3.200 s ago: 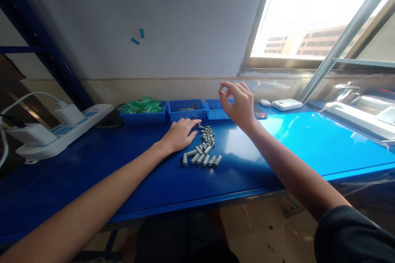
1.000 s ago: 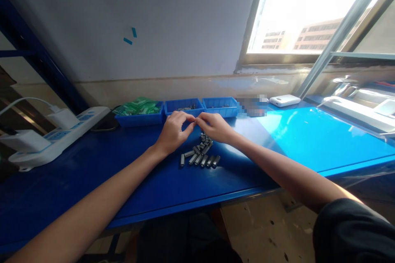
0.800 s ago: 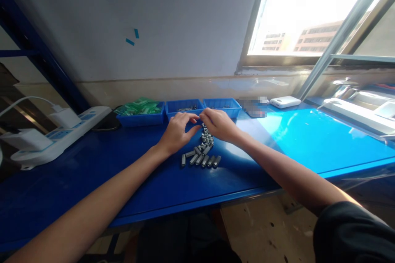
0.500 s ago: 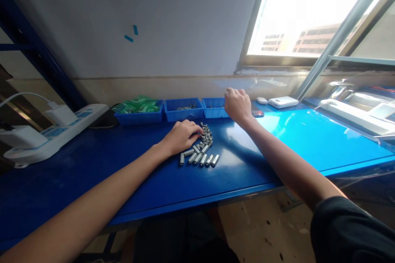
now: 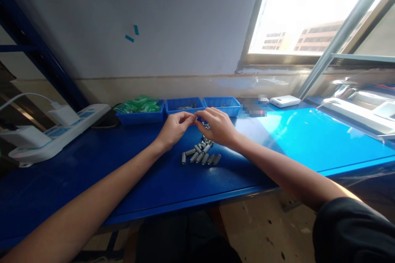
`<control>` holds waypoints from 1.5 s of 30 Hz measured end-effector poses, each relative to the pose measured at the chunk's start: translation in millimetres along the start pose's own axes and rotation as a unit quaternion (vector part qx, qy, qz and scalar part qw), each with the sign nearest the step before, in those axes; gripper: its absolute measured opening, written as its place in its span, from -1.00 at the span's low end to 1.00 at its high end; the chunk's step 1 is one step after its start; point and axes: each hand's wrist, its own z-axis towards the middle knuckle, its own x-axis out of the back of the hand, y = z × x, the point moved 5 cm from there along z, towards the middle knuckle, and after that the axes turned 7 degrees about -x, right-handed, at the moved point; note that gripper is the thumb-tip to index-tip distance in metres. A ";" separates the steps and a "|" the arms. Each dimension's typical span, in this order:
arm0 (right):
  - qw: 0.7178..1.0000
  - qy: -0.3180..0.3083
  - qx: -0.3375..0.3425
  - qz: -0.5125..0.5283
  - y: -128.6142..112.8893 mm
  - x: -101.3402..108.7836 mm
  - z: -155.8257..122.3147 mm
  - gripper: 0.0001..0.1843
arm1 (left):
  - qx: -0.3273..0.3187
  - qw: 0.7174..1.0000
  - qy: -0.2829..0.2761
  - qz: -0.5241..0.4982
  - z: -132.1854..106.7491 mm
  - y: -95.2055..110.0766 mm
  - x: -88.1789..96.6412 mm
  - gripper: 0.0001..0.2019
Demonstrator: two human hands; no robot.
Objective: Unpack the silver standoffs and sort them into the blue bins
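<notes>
Above the blue tabletop [image 5: 148,181], my left hand [image 5: 177,128] and my right hand [image 5: 217,125] meet at the fingertips. Both are pinched closed; whatever small piece sits between the fingers is too hidden to name. Just below them lie several silver hexagonal metal standoffs [image 5: 205,158], some side by side in a loose row. A pile of smaller metal pieces [image 5: 204,143] trails up from the row and is partly covered by my right hand. Behind my hands stand a middle blue bin [image 5: 185,102] with small metal parts and a right blue bin [image 5: 231,109] with a few small parts.
A left blue bin [image 5: 142,118] holds green plastic packets [image 5: 140,104]. At the far left lies a white power strip [image 5: 61,131] with plugged-in adapters. A white box-shaped device [image 5: 285,101] sits at the back right, near a blurred patch. The wall and window rise behind.
My right hand has come back from the right bin, down and leftward, to meet my left hand. My left hand has lifted off the metal pile and shifted slightly left.
</notes>
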 end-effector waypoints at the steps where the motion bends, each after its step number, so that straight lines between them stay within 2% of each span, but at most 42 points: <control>1: 1.000 0.002 0.010 -0.001 -0.9 1.0 -0.6 -0.77 | 0.002 1.000 -0.003 -0.006 -0.3 0.6 -1.1 -0.53; 4: 0.999 0.009 0.036 -0.003 -2.9 8.7 1.0 -0.76 | 0.003 1.000 -0.006 -0.012 -1.1 0.3 -1.9 -0.53; 6: 0.999 0.039 0.020 -0.010 3.6 20.3 5.6 -0.73 | -0.005 0.999 -0.025 0.019 -2.4 -0.9 -3.2 -0.56; 8: 0.995 0.086 -0.029 -0.030 20.9 33.6 10.8 -0.68 | -0.044 0.992 -0.074 0.096 -5.0 -0.2 -8.4 -0.65; 10: 0.986 0.114 -0.094 -0.072 46.2 41.1 13.9 -0.65 | -0.110 0.964 -0.146 0.192 -9.7 2.5 -17.8 -0.74; 12: 0.977 0.087 -0.149 -0.124 71.2 37.7 14.2 -0.61 | -0.160 0.930 -0.196 0.265 -14.3 4.0 -25.5 -0.78; 14: 0.974 0.028 -0.176 -0.140 86.5 27.0 12.0 -0.57 | -0.170 0.914 -0.207 0.304 -15.6 3.0 -27.7 -0.82; 17: 0.985 -0.033 -0.154 -0.074 78.5 10.8 7.9 -0.65 | -0.147 0.915 -0.192 0.322 -13.0 -1.6 -24.0 -0.88; 20: 0.993 -0.092 -0.071 0.007 45.5 -1.9 5.0 -0.74 | -0.106 0.939 -0.156 0.288 -9.0 -8.4 -16.8 -0.93; 24: 0.987 -0.143 0.015 0.069 14.7 -11.5 0.4 -0.82 | -0.007 0.990 -0.060 0.124 -4.8 -17.1 -4.6 -0.80; 28: 0.991 -0.109 0.046 0.069 8.7 -5.9 -0.1 -0.84 | 0.066 0.997 -0.028 -0.027 -4.8 -18.0 -2.9 -0.65; 32: 0.997 -0.046 0.050 0.026 12.0 11.2 7.0 -0.81 | 0.081 0.993 -0.056 -0.068 -7.2 -13.6 -10.3 -0.60; 34: 1.000 0.001 0.006 -0.007 26.3 20.1 12.8 -0.77 | 0.068 0.994 -0.079 -0.031 -8.9 -11.0 -15.0 -0.63; 36: 0.995 0.039 -0.071 -0.056 50.9 25.2 16.2 -0.75 | 0.035 0.991 -0.110 0.064 -10.7 -6.9 -19.9 -0.67; 38: 0.982 0.030 -0.147 -0.115 77.3 22.9 15.3 -0.73 | -0.014 0.972 -0.148 0.179 -12.7 -1.5 -25.6 -0.74; 40: 0.972 -0.019 -0.181 -0.151 93.2 15.0 11.8 -0.67 | -0.056 0.946 -0.173 0.267 -14.0 2.5 -30.0 -0.81; 42: 0.973 -0.053 -0.170 -0.146 91.0 8.5 8.5 -0.67 | -0.069 0.931 -0.170 0.314 -13.7 2.9 -30.1 -0.83; 45: 0.987 -0.058 -0.114 -0.094 60.1 7.7 6.9 -0.70 | -0.054 0.928 -0.145 0.339 -10.9 -1.7 -23.4 -0.81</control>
